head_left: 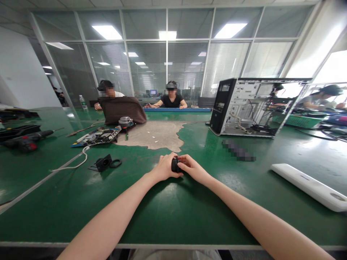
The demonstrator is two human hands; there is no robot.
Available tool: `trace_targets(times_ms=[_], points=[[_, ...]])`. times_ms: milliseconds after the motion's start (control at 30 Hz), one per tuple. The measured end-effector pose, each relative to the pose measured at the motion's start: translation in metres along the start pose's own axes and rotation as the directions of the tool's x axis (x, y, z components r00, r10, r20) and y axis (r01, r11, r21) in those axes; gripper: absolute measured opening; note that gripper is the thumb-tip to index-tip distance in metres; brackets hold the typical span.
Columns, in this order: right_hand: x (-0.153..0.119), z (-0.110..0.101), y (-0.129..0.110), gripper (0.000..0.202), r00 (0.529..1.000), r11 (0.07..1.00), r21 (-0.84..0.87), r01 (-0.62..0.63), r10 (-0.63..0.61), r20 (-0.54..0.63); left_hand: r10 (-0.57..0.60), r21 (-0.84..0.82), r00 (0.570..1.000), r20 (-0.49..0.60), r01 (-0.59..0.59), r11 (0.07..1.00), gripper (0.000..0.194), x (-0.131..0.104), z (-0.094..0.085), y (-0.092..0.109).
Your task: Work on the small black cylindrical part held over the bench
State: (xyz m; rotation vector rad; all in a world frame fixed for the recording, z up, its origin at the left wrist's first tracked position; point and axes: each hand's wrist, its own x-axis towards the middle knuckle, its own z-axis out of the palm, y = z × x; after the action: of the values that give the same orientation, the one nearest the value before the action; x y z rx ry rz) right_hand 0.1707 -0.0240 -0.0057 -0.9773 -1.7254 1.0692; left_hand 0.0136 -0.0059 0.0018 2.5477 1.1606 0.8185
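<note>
A small black cylindrical part point(175, 165), which looks like a camera lens, is held just above the green table point(168, 216). My left hand point(165, 167) wraps round its left side, fingers behind it and thumb below. From the right, my right hand point(189, 166) grips the same part with its thumb and fingertips. Much of its surface is hidden by the fingers. To the left of my hands lie a black square housing with a round opening point(103, 163) and a loose black ring point(116, 163).
A circuit board point(97, 137) with a cable and a power drill point(27, 141) lie on the left. An open computer case point(255, 108) stands at the back right, with a long white device point(309, 186) nearer. Two people point(172, 99) sit opposite; another point(321, 97) works at the right.
</note>
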Motion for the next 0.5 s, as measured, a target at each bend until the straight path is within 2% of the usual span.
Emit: trace_targets(times_ms=[200, 333, 500], points=[[-0.0056, -0.0011, -0.0052, 0.026, 0.992, 0.995, 0.075, 0.059, -0.067, 0.105, -0.016, 0.005, 1.000, -0.005, 0.016, 1.000, 0.056, -0.0004, 0.0002, 0.0000], [-0.0052, 0.0011, -0.0071, 0.019, 0.997, 0.997, 0.036, 0.069, -0.071, 0.038, 0.003, 0.006, 1.000, -0.008, -0.003, 1.000, 0.057, -0.0005, 0.0013, -0.0019], [-0.0011, 0.0012, 0.0002, 0.025, 1.000, 1.000, -0.001, 0.015, -0.015, 0.002, 0.017, -0.002, 1.000, -0.009, -0.017, 1.000, 0.057, 0.0000, 0.0016, -0.0028]])
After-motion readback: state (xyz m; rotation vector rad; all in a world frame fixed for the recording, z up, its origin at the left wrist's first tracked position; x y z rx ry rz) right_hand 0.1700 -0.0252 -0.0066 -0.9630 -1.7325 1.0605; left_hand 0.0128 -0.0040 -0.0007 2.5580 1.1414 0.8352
